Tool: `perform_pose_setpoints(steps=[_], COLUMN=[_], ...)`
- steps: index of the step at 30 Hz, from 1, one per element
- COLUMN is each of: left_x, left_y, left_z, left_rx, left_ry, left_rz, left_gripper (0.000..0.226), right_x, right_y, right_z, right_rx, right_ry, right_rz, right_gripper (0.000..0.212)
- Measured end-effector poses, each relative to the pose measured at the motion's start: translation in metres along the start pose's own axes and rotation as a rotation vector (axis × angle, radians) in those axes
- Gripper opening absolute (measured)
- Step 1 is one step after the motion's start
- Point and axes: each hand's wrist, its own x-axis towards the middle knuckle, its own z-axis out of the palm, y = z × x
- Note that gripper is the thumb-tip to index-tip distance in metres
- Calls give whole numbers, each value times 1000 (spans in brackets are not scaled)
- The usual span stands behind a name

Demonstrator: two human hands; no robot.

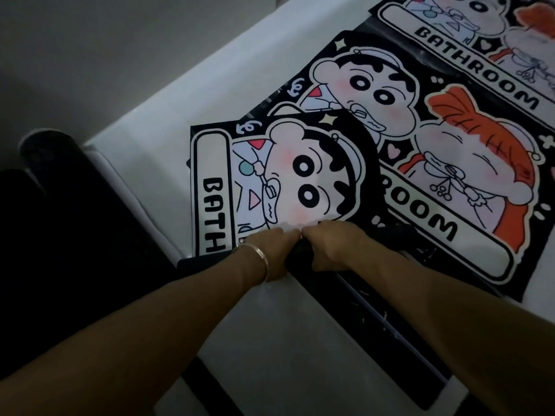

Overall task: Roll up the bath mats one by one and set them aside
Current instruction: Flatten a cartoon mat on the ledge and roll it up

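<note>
Here the top bath mat (pixel 285 181) lies printed side up near the left end of the stack, its near end wound into a tight dark rolled part (pixel 297 256), so the black backing faces outward. About half of the print, the "BATH" lettering and the cartoon face, is not yet rolled.

The left hand (pixel 270 244) and right hand (pixel 333 247) sit side by side, touching, at the middle of the roll. The fingers of both are curled over it and grip it. Holding at the centre probably keeps the roll tight and lets it travel straight away from the person.

The mat lies askew on a second mat (pixel 420 139), which is flat and face up beneath it. A third mat (pixel 480 40) lies beyond, overlapped at its near edge. Stacking them this way leaves each 1 ready to be rolled in turn.

A thin bracelet (pixel 261 256) circles the left wrist. Everything rests on a white desk (pixel 168 121). At the desk's left edge lies a dark cylinder (pixel 60 163), possibly a finished roll set aside, though the dim light makes that uncertain.
</note>
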Motion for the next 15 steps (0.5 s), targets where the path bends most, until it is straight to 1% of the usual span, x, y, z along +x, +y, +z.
perform_pose_setpoints(steps=[2,4,6,8,9,10,11,13,14,15], left_x=[5,6,3,1,0,0,0,3,4,4], left_y=[-3,-3,-1,2,3,3,2,2,2,3], left_z=[-9,-14,-12,-4,0,1,0,-4,-6,-7], left_rx=[-79,-109,-56,70,107,114,103,74,71,86], left_ry=[-55,-47,29,102,109,91,58,2,6,27], left_rz=[3,15,19,-2,-12,-22,-33,-48,-43,-33], left_gripper=[45,45,55,63,61,56,50,45,45,47], right_x=[0,-3,-2,2,5,4,3,-2,-4,-6], right_y=[3,4,6,9,10,9,6,4,3,3], right_z=[15,22,15,4,1,-1,2,15,19,17], right_rx=[-100,-149,-47,76,110,128,123,44,14,1], right_ry=[350,491,335,-9,-102,-119,-72,130,193,196], right_rz=[-48,-58,-44,21,40,33,12,-26,-33,-29], right_gripper=[48,53,45,41,43,45,46,47,46,44])
